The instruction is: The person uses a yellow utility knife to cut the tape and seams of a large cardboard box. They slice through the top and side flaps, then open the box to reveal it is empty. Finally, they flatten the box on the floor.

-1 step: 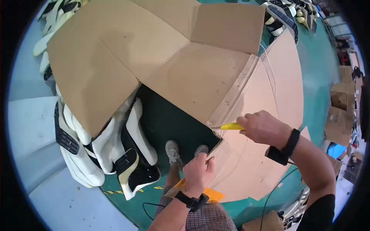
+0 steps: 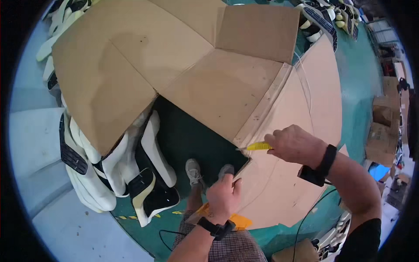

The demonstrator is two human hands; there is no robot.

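A yellow utility knife point(image 2: 260, 146) is gripped in my right hand point(image 2: 290, 144). Its tip meets the cardboard seam near the lower corner of an opened-out box point(image 2: 222, 100). My left hand point(image 2: 224, 196) is closed on the edge of the lower cardboard panel point(image 2: 279, 192), a short way below the knife; part of its grip is hidden behind the fingers. Brown flaps spread from the box to the upper left, and a paler sheet runs along its right side.
White, curved, shoe-sole-like pieces with black pads point(image 2: 150, 144) lie at the left under a flap. More such pieces point(image 2: 321, 22) are piled at the upper right. Cardboard boxes point(image 2: 379, 139) stand along the right side. My shoes point(image 2: 193, 171) are on the green floor below the opening.
The knife in my right hand has shifted slightly left and down along the cardboard seam. My left hand stays at the cardboard edge.
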